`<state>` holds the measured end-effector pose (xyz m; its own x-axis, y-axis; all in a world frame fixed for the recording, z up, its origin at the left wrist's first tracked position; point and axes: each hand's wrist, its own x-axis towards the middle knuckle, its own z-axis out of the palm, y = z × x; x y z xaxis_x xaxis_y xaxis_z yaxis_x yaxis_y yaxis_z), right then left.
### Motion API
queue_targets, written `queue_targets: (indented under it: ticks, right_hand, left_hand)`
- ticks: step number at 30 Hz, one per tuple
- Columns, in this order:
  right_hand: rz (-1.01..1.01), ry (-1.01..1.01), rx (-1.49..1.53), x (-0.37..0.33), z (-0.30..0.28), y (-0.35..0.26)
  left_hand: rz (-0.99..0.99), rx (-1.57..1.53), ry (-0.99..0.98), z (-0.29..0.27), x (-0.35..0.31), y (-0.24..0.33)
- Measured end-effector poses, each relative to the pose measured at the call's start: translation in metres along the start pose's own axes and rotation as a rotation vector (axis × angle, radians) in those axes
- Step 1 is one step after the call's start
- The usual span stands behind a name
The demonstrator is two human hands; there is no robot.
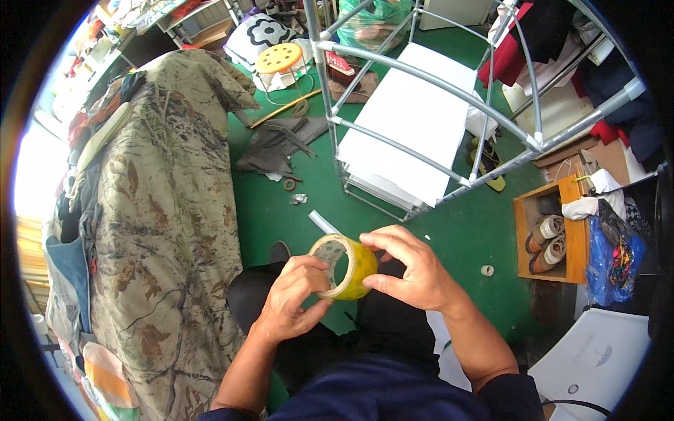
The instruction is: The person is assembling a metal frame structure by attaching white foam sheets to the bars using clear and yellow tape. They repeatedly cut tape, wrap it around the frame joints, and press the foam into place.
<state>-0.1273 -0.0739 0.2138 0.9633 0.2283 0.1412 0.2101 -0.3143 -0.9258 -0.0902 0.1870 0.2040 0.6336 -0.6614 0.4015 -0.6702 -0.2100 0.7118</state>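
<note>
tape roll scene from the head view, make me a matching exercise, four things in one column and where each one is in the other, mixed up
Things
1. yellow tape roll
2. orange round stool
3. wooden box with shoes
4. camouflage cloth

Places
A. far back on the green floor, near the top of the picture
B. draped over the long surface on the person's left
C. held between the left hand and the right hand
D. on the floor at the person's right

Pairs: 1-C, 2-A, 3-D, 4-B

Green floor (281, 210) open between camouflage cover (161, 210) (left) and metal rack (421, 105).
</note>
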Motion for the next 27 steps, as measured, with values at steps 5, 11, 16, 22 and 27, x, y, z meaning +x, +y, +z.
queue_targets:
  ticks: [5, 11, 16, 22, 27]
  right_hand:
    - [-0.014, 0.077, -0.005, -0.001, 0.007, 0.006]
    - [-0.022, 0.114, 0.027, 0.000, 0.016, 0.018]
    - [-0.013, 0.184, -0.048, 0.001, 0.029, 0.013]
    - [-0.003, 0.260, -0.225, -0.005, 0.034, 0.016]
    - [0.050, 0.323, -0.177, -0.011, 0.030, 0.021]
  left_hand:
    - [-0.022, -0.028, -0.027, 0.004, -0.003, -0.006]
    - [-0.050, -0.065, -0.073, 0.005, -0.008, -0.011]
    - [-0.137, -0.149, -0.117, 0.007, -0.014, -0.014]
    - [-0.155, -0.051, -0.194, 0.012, -0.015, -0.017]
    - [-0.147, 0.047, -0.238, 0.007, -0.004, -0.017]
